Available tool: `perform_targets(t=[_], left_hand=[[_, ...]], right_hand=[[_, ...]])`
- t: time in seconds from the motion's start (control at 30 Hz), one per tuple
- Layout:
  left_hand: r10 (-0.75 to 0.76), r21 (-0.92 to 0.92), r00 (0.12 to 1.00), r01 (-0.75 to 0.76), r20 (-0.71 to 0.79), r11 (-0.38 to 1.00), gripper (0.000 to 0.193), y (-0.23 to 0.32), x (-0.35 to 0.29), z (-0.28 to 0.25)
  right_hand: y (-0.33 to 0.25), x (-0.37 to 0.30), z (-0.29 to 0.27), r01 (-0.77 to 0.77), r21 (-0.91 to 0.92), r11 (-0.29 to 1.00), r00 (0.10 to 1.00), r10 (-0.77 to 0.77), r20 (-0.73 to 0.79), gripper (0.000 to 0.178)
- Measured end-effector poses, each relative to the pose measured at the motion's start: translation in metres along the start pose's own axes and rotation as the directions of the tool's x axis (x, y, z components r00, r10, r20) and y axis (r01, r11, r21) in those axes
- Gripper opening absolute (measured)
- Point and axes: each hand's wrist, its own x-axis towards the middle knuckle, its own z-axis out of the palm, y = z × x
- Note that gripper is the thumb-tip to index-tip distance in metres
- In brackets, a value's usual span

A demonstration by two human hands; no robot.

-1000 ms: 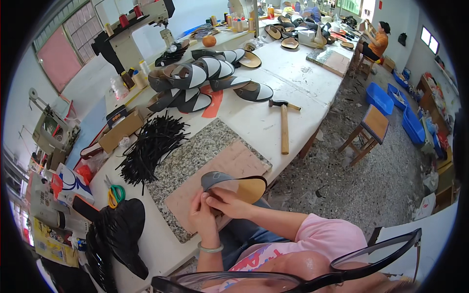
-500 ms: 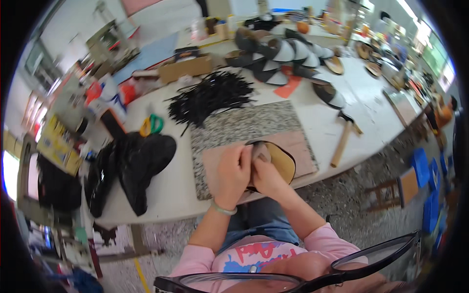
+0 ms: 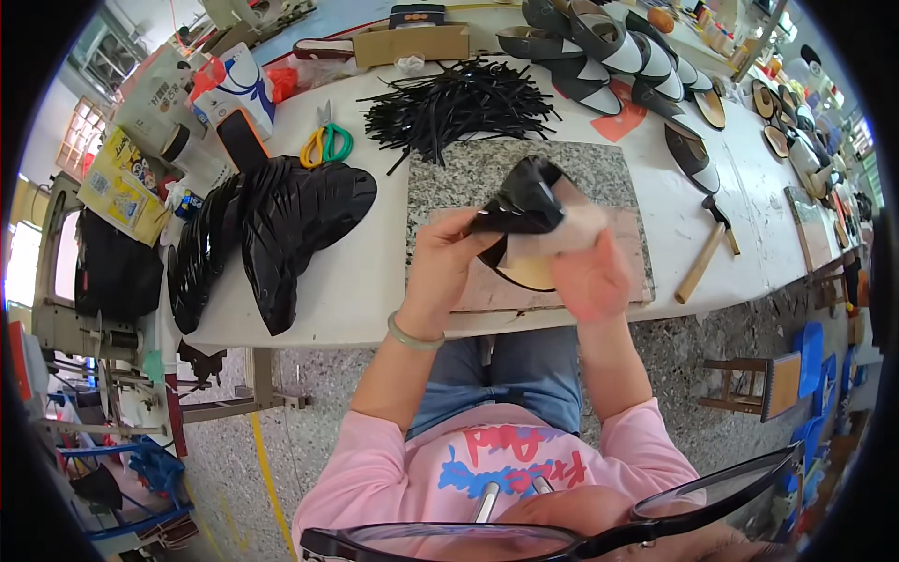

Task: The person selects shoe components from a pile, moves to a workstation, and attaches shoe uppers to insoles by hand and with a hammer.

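Note:
A glossy black shoe upper (image 3: 524, 199) with a tan lining is held above the pink board (image 3: 613, 267), tilted, its opening partly in view. My left hand (image 3: 438, 272) pinches its left end between thumb and fingers. At its right side is my right hand (image 3: 592, 272), palm turned upward; its fingers are smeared by motion, so their grip does not show. Under the board lies a speckled stone slab (image 3: 449, 192). Two stacks of glossy black uppers (image 3: 281, 215) rest to the left of the slab.
Behind the slab is a heap of thin black strips (image 3: 449, 108). Scissors (image 3: 326, 145) with yellow and green handles lie beyond the stacks. A hammer (image 3: 702, 258) lies at right. Grey-and-white shoe uppers (image 3: 618, 56) are piled at the back, near a cardboard box (image 3: 412, 45).
The upper has been lifted and turned, so its glossy black outside now shows. My right hand has moved away from my left and turned palm up. The view has shifted too.

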Motion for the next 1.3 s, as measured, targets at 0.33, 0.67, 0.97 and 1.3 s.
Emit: perform_targets(t=[0.33,0.67,0.97,1.3], left_hand=[[-0.057,-0.269,0.995,0.078,0.086,0.96,0.028,0.046,0.004,0.014],[-0.262,-0.691,0.949,0.309,0.177,0.654,0.036,0.018,-0.009,0.008],[-0.127,-0.868,0.959,0.283,0.253,0.408,0.044,0.021,-0.015,0.003],[0.28,0.599,0.96,-0.221,-0.006,0.77,0.049,0.037,-0.011,-0.052]], right_hand=[[-0.05,0.038,0.042,-0.256,-0.801,0.541,0.959,0.247,-0.139,0.032],[-0.036,0.036,0.022,-0.177,-0.384,0.906,0.952,0.059,-0.299,0.06],[-0.006,0.029,0.037,-0.037,-0.873,0.486,0.999,0.023,-0.029,0.063],[-0.065,0.051,0.08,0.265,-0.963,-0.043,0.784,0.591,0.19,0.026]])
